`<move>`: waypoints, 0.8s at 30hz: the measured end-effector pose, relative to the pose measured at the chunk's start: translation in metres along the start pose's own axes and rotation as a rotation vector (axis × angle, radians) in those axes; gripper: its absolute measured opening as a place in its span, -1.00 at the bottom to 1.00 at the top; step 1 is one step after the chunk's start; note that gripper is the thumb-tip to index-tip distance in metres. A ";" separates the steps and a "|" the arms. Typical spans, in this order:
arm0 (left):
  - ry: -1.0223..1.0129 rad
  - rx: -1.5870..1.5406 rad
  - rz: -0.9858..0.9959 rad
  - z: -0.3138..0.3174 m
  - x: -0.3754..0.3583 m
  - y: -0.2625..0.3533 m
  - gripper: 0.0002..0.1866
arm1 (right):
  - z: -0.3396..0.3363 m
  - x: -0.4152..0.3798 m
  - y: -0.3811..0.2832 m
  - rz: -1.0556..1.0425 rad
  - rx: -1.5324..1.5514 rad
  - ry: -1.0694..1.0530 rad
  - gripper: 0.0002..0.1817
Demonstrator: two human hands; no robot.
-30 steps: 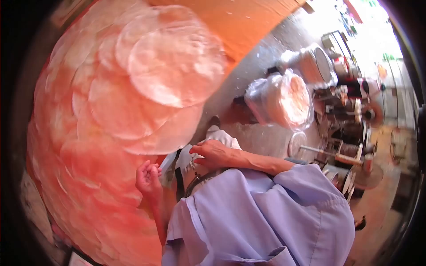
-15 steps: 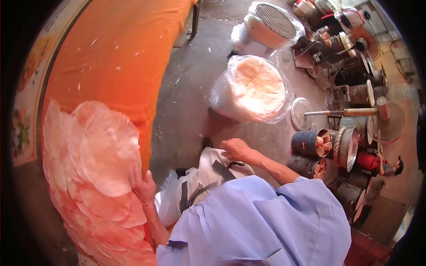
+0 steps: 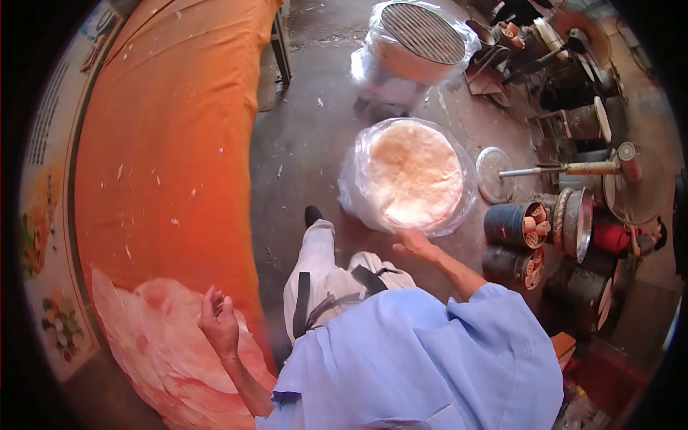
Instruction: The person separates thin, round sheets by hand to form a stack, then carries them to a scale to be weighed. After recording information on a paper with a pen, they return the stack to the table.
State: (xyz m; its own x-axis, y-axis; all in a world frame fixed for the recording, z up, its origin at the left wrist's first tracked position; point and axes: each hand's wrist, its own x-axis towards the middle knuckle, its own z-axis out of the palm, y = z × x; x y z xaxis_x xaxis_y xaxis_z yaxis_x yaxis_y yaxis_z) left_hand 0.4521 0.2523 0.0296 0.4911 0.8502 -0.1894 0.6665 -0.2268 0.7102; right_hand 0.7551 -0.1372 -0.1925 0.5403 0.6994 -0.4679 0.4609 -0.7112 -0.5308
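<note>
My left hand (image 3: 218,326) hovers over a spread pile of thin, round, pale flatbreads (image 3: 161,322) on an orange cloth (image 3: 175,165). Its fingers are loosely bent and apart, holding nothing. On my other side, my right hand (image 3: 418,246) hangs in front of my body with nothing in it, its fingers loosely extended. Just beyond it in this view stands a clear plastic bag (image 3: 356,179) on the floor, packed with a round stack of flatbreads (image 3: 416,172).
Behind the bag is a plastic-wrapped drum with a slatted round top (image 3: 423,32). At right stand a pedestal fan (image 3: 559,170), a blue bucket (image 3: 505,223) of perforated briquettes, and several dark drums. A person in red (image 3: 613,247) is farther right. Grey floor (image 3: 294,150) runs alongside the cloth-covered table.
My view has moved forward along the table, a leg stepping out. My left hand has lifted off the flatbread pile's edge. The bag of flatbreads is now closer to my right hand.
</note>
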 end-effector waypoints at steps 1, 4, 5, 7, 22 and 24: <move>-0.045 -0.088 0.035 0.004 0.018 0.012 -0.66 | -0.006 0.003 0.002 0.071 0.029 0.015 -0.68; -0.161 -0.432 0.101 0.019 0.072 0.065 -0.65 | -0.020 0.022 0.015 0.185 0.035 -0.038 -0.63; -0.186 -0.470 0.190 0.021 0.084 0.095 -0.66 | -0.017 0.023 0.016 0.210 0.033 -0.056 -0.61; -0.252 -0.544 0.387 0.026 0.111 0.164 -0.67 | -0.026 0.032 0.008 0.232 0.030 -0.130 -0.56; -0.547 -1.292 1.384 0.176 0.269 0.492 -0.69 | -0.187 0.236 0.031 0.328 0.144 0.341 -0.58; -0.676 -1.278 1.386 0.203 0.304 0.533 -0.74 | -0.233 0.286 0.044 0.232 0.082 0.530 -0.61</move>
State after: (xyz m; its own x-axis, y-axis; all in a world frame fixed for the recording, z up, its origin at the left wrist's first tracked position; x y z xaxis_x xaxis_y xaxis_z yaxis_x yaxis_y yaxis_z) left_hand 1.0710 0.2937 0.2133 0.5211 0.0759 0.8501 -0.8408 0.2164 0.4961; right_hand 1.0941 0.0152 -0.1854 0.9087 0.3802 -0.1722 0.2439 -0.8186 -0.5200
